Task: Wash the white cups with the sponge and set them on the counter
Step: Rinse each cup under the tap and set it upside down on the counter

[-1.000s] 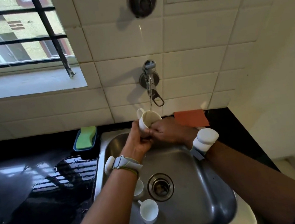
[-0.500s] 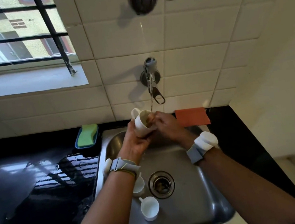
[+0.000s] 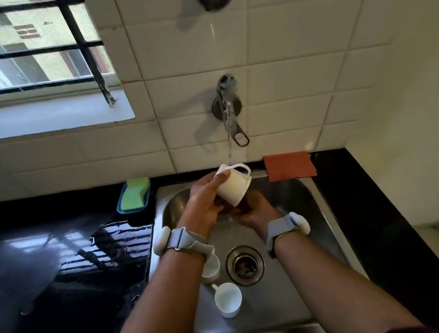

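My left hand (image 3: pixel 203 201) grips a white cup (image 3: pixel 236 187) over the steel sink (image 3: pixel 304 211). The cup is tipped with its mouth down and to the right, handle on top, and the tap's water stream lands on it. My right hand (image 3: pixel 254 212) sits just under the cup's mouth; its fingers are hidden behind the cup. Two more white cups lie in the sink basin: one (image 3: pixel 227 299) in front of the drain, the other (image 3: pixel 211 268) partly under my left wrist. A green sponge (image 3: pixel 136 194) rests in a blue tray at the sink's back left corner.
The wall tap (image 3: pixel 229 109) is running above the basin. An orange cloth (image 3: pixel 289 166) lies at the back right of the sink. The black counter (image 3: pixel 46 270) on the left is wet and glossy. The drain (image 3: pixel 244 265) sits mid-basin.
The cup went from mouth-up to mouth tipped downward. My right hand dropped from the cup's rim to beneath its mouth, and both hands came lower over the basin.
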Action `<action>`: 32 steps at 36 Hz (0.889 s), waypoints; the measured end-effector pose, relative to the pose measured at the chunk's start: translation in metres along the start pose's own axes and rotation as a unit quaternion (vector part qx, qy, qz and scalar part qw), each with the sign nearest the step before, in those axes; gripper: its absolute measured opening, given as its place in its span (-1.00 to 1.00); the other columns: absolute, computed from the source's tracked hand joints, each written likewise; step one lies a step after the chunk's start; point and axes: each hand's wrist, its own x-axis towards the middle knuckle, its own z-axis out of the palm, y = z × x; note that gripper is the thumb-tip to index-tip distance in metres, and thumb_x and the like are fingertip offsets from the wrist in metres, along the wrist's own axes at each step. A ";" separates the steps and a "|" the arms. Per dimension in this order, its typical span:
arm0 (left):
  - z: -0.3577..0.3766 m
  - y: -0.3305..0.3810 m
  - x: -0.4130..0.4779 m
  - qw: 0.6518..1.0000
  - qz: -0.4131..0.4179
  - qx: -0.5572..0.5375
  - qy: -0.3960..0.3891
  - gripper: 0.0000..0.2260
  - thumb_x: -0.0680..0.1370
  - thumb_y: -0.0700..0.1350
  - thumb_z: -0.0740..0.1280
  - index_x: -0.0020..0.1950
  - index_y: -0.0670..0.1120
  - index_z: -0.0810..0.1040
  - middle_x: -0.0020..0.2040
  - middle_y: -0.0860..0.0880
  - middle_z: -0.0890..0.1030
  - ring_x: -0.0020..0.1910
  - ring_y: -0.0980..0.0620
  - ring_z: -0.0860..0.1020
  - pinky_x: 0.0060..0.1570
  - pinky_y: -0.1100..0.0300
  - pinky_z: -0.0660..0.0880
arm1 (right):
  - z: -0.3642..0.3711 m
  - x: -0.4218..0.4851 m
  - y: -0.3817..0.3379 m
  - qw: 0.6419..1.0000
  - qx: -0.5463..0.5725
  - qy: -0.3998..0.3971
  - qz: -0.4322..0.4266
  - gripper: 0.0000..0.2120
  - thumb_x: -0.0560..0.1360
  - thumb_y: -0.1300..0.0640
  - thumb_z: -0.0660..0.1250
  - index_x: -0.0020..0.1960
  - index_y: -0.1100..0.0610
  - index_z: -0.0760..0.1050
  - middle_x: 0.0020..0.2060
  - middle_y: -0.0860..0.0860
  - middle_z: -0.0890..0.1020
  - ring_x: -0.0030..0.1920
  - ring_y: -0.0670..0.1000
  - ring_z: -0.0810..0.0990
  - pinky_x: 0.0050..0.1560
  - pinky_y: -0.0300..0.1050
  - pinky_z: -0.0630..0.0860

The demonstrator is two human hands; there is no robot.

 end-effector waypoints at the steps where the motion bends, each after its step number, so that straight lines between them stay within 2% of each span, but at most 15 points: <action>1: -0.001 -0.001 0.000 1.000 0.011 0.012 0.001 -0.72 0.46 -0.13 0.44 0.16 -0.10 0.56 -0.03 -0.13 0.61 -0.02 -0.13 0.57 -0.15 0.03 0.57 | -0.002 0.001 0.001 0.999 0.008 0.006 0.032 -0.74 0.55 0.30 0.01 -0.20 0.18 0.42 -0.45 0.08 0.39 -0.39 -0.03 0.30 -0.33 -0.29 0.14; 3: -0.004 -0.002 0.001 0.999 0.031 0.038 0.007 -0.61 0.44 -0.15 0.45 0.24 -0.14 0.52 0.06 -0.16 0.60 0.05 -0.15 0.57 -0.15 0.04 0.58 | -0.007 0.004 0.000 0.998 0.016 0.019 0.064 -0.70 0.56 0.25 -0.04 -0.29 0.13 0.33 -0.52 0.05 0.35 -0.43 -0.06 0.22 -0.42 -0.30 0.10; 5: -0.007 -0.003 0.002 0.996 0.049 0.076 0.015 -0.54 0.41 -0.16 0.48 0.29 -0.14 0.49 0.15 -0.18 0.56 0.11 -0.15 0.54 -0.08 -0.01 0.58 | -0.011 -0.001 -0.007 0.996 0.018 0.035 0.075 -0.70 0.56 0.25 0.02 -0.32 0.13 0.33 -0.49 0.01 0.35 -0.44 -0.07 0.24 -0.59 -0.35 0.20; 6: -0.010 -0.004 0.003 0.993 0.056 0.098 0.023 -0.51 0.40 -0.15 0.50 0.30 -0.13 0.47 0.17 -0.17 0.55 0.13 -0.16 0.54 -0.01 -0.06 0.58 | -0.013 -0.003 -0.012 0.997 0.010 0.035 0.070 -0.71 0.55 0.27 0.07 -0.33 0.16 0.36 -0.47 0.03 0.37 -0.44 -0.06 0.28 -0.60 -0.36 0.27; 8: -0.014 -0.004 0.005 0.987 0.065 0.137 0.044 -0.47 0.37 -0.15 0.52 0.30 -0.12 0.46 0.18 -0.15 0.53 0.13 -0.16 0.53 0.08 -0.12 0.56 | -0.016 -0.011 -0.021 0.997 -0.054 0.036 0.037 -0.76 0.49 0.34 0.14 -0.31 0.20 0.45 -0.46 0.07 0.47 -0.42 -0.02 0.38 -0.52 -0.28 0.37; 10: -0.017 -0.007 0.006 0.981 0.072 0.165 0.067 -0.45 0.35 -0.15 0.54 0.30 -0.11 0.46 0.19 -0.14 0.53 0.13 -0.13 0.53 0.04 -0.07 0.58 | -0.019 -0.016 -0.029 0.985 -0.165 0.042 -0.013 -0.73 0.45 0.40 0.09 -0.25 0.18 0.51 -0.40 0.08 0.53 -0.38 0.00 0.46 -0.41 -0.21 0.37; 12: -0.018 -0.009 0.006 0.972 0.087 0.200 0.090 -0.42 0.32 -0.13 0.56 0.29 -0.10 0.46 0.20 -0.13 0.52 0.10 -0.10 0.52 -0.16 0.08 0.59 | -0.022 -0.020 -0.032 0.959 -0.273 0.028 -0.068 -0.68 0.41 0.45 0.06 -0.21 0.15 0.51 -0.33 0.08 0.53 -0.33 -0.01 0.47 -0.35 -0.16 0.34; 14: -0.018 -0.015 0.007 0.958 0.106 0.246 0.104 -0.41 0.31 -0.11 0.57 0.29 -0.09 0.46 0.21 -0.11 0.50 0.12 -0.08 0.50 -0.31 0.23 0.49 | -0.028 -0.025 -0.033 0.925 -0.360 -0.007 -0.119 -0.72 0.43 0.43 0.13 -0.16 0.13 0.52 -0.27 0.07 0.54 -0.26 -0.02 0.49 -0.30 -0.15 0.38; 16: -0.022 -0.024 0.007 0.945 0.113 0.284 0.117 -0.41 0.30 -0.09 0.57 0.27 -0.07 0.45 0.23 -0.10 0.48 0.16 -0.07 0.48 -0.24 0.20 0.50 | -0.033 -0.030 -0.027 0.885 -0.435 -0.053 -0.159 -0.80 0.45 0.37 0.25 -0.04 0.14 0.53 -0.16 0.07 0.58 -0.15 -0.01 0.53 -0.16 -0.10 0.49; 18: -0.021 -0.030 0.010 0.931 0.121 0.320 0.126 -0.40 0.27 -0.08 0.58 0.26 -0.06 0.45 0.22 -0.09 0.48 0.16 -0.04 0.47 -0.04 0.07 0.53 | -0.037 -0.032 -0.023 0.840 -0.497 -0.072 -0.208 -0.83 0.45 0.30 0.35 0.04 0.20 0.54 -0.08 0.11 0.61 -0.07 0.02 0.57 -0.04 -0.05 0.54; 20: -0.021 -0.035 0.010 0.919 0.127 0.349 0.134 -0.37 0.26 -0.07 0.59 0.28 -0.06 0.44 0.23 -0.08 0.47 0.13 0.01 0.43 0.07 0.03 0.50 | -0.039 -0.032 -0.018 0.797 -0.543 -0.057 -0.259 -0.83 0.46 0.23 0.38 0.03 0.24 0.55 -0.08 0.14 0.62 -0.06 0.05 0.58 -0.01 -0.02 0.55; 24: -0.026 -0.040 0.008 0.901 0.160 0.381 0.130 -0.36 0.22 -0.06 0.61 0.25 -0.06 0.49 0.20 -0.07 0.52 0.15 0.00 0.47 0.08 0.13 0.45 | -0.039 -0.027 -0.011 0.737 -0.593 -0.022 -0.324 -0.89 0.47 0.16 0.37 -0.05 0.18 0.60 -0.11 0.10 0.64 -0.11 -0.01 0.56 -0.02 -0.05 0.51; 28: -0.028 -0.034 0.003 0.881 0.194 0.405 0.146 -0.36 0.19 -0.01 0.62 0.21 -0.05 0.49 0.15 -0.04 0.54 0.13 -0.01 0.49 0.00 0.18 0.39 | -0.035 -0.023 -0.010 0.694 -0.622 0.007 -0.363 -0.83 0.45 0.11 0.40 0.00 0.15 0.63 -0.12 0.08 0.61 -0.11 0.01 0.55 -0.06 -0.10 0.49; 32: -0.037 -0.034 -0.003 0.865 0.181 0.444 0.145 -0.36 0.21 -0.03 0.61 0.23 -0.10 0.48 0.19 -0.09 0.52 0.17 -0.05 0.47 0.00 0.19 0.34 | -0.027 -0.021 0.000 0.688 -0.650 -0.001 -0.322 -0.84 0.43 0.16 0.42 -0.01 0.17 0.64 -0.10 0.10 0.67 -0.07 0.05 0.61 0.00 -0.05 0.53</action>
